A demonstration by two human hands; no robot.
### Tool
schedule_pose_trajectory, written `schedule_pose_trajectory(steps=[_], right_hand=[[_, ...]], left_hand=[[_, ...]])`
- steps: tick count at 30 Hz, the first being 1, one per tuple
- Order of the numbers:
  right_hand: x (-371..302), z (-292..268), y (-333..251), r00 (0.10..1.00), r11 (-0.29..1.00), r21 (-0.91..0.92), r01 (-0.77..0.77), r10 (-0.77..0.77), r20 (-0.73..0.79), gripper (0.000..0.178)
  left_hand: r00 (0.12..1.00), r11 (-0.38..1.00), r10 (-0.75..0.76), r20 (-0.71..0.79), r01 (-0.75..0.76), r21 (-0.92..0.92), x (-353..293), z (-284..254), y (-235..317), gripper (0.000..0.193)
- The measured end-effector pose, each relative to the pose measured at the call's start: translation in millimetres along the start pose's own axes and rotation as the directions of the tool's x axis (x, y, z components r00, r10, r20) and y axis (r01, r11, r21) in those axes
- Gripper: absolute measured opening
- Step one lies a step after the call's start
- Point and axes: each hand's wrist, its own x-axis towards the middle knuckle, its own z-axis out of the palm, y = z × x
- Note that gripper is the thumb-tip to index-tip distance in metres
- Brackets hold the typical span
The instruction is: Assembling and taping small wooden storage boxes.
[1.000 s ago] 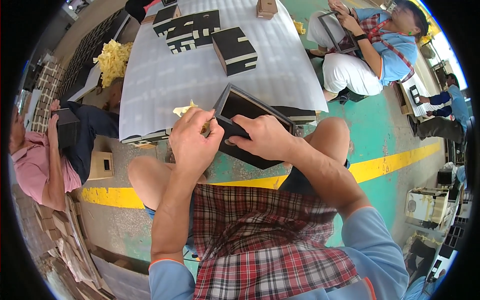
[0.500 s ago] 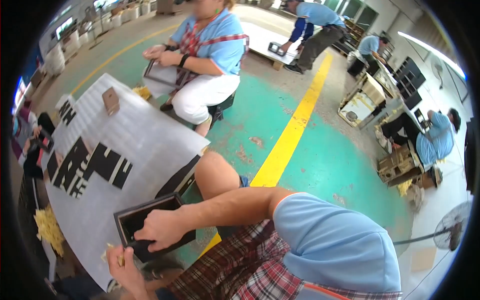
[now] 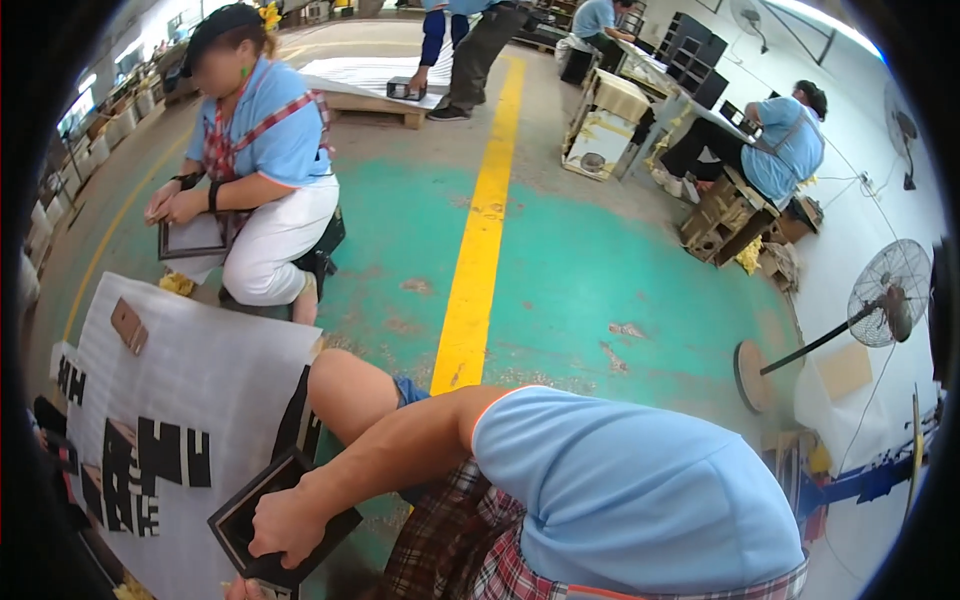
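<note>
Right hand (image 3: 288, 522) is curled into the open black box (image 3: 247, 504) by the white-covered table (image 3: 235, 375) edge, can't tell if it's pinching anything; left hand (image 3: 245, 590) mostly cropped, grip unreadable. If the box isn't braced, pressing hard could tip it.

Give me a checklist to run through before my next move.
1. Right hand on the open black rectangular box: ok.
2. Left hand fully in view: not ok, cut off by the lower edge.
3. Left hand's grip: cannot tell, mostly out of view.
4. Open box apart from the black, pale-striped boxes on the white sheet-covered table: ok.
5. Seated co-worker in light-blue shirt clear of the open box: ok.
</note>
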Motion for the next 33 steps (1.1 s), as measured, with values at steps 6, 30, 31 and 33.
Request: schedule_pose_trajectory(steps=[6, 30, 31, 33], right_hand=[[-5.4, -12.7, 5.8, 1.0, 0.997, 0.072, 0.024, -0.022, -0.023, 0.041], [10.4, -2.4, -9.0, 0.987, 0.974, 0.194, 0.116, -0.091, -0.132, 0.033], [12.6, 2.2, -9.0, 0.986, 0.962, 0.236, 0.134, -0.106, -0.129, 0.033], [15.0, 2.6, -8.4, 0.984, 0.954, 0.263, 0.147, -0.114, -0.136, 0.033]], left_hand=[[0.992, 0.995, 0.093, -0.081, -0.091, 0.035, 0.9, 5.9, 3.7, 0.028], [0.998, 0.916, -0.065, -0.017, 0.053, -0.397, -8.1, 0.8, 44.5, 0.011], [0.992, 0.886, -0.129, 0.002, 0.117, -0.449, -11.1, -1.7, 45.8, 0.01], [0.987, 0.891, -0.163, -0.011, 0.142, -0.431, -13.8, -4.5, 38.3, 0.009]])
